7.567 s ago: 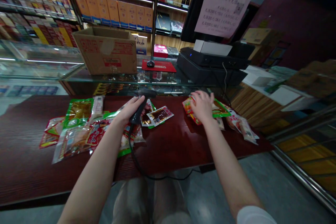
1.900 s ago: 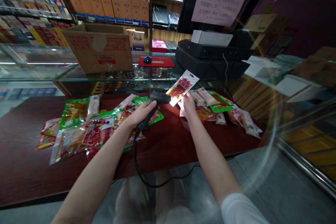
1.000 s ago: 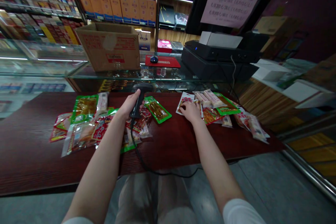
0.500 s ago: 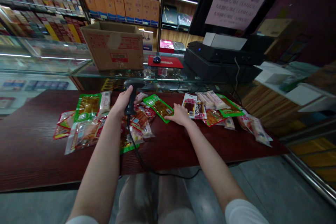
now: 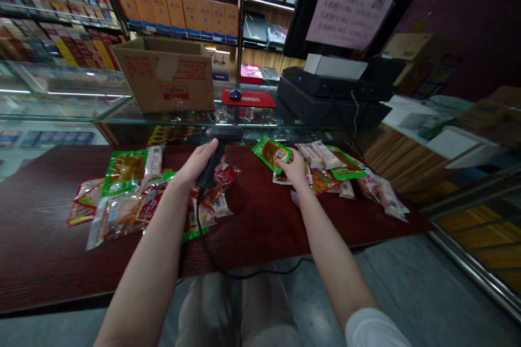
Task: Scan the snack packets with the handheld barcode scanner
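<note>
My left hand (image 5: 200,164) is wrapped round the grip of a black barcode scanner (image 5: 222,135), whose cable hangs down over the table's front edge. The scanner's head points to the right. In my right hand (image 5: 296,168) is a green-edged snack packet (image 5: 269,153), pinched at its right end and tilted, with a white label facing up. Part of another packet (image 5: 280,178) shows beneath it. Left of and under the scanner lies a heap of snack packets, among them a clear pack (image 5: 118,216) and a green one (image 5: 125,169).
On the dark red table (image 5: 36,238), several more packets (image 5: 345,164) lie to the right. Behind stands a glass counter with an open cardboard box (image 5: 175,78), a red mat (image 5: 252,98) and a black machine (image 5: 329,92). The scanner cable (image 5: 215,263) loops near my legs.
The green-edged packet has been lifted off the table and carried right, over the packets there. My left hand has turned the scanner and brought it slightly right. The view has shifted a little.
</note>
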A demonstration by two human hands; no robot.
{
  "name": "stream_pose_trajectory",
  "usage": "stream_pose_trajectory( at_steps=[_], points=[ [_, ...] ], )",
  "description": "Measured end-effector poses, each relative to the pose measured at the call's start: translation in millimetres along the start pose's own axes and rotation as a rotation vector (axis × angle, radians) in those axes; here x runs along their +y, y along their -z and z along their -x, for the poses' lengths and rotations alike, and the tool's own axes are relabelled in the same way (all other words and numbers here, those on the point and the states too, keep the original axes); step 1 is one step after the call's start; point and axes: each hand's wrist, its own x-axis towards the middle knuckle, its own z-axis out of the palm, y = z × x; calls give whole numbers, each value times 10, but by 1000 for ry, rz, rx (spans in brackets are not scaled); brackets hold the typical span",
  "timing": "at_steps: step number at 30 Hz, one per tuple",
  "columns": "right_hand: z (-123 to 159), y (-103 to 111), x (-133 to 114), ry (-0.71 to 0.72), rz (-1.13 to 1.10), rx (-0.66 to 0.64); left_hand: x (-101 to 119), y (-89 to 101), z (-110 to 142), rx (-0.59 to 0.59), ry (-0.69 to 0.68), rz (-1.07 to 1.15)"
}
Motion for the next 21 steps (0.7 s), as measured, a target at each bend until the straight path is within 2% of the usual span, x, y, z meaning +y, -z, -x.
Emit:
stream_pose_trajectory(
  at_steps=[4, 8, 15, 21],
  points=[
    [-14, 0, -7, 25, -47, 45, -101, -165, -5, -146, 18, 3],
    [19, -30, -50, 85, -55, 31, -204, -255, -31, -227, 14, 43],
    [71, 22, -184, 140, -21, 61, -249, -344, -31, -272, 4, 22],
    [82, 9, -169, 158, 1, 22, -257, -382, -15, -280, 0, 11]
  ],
)
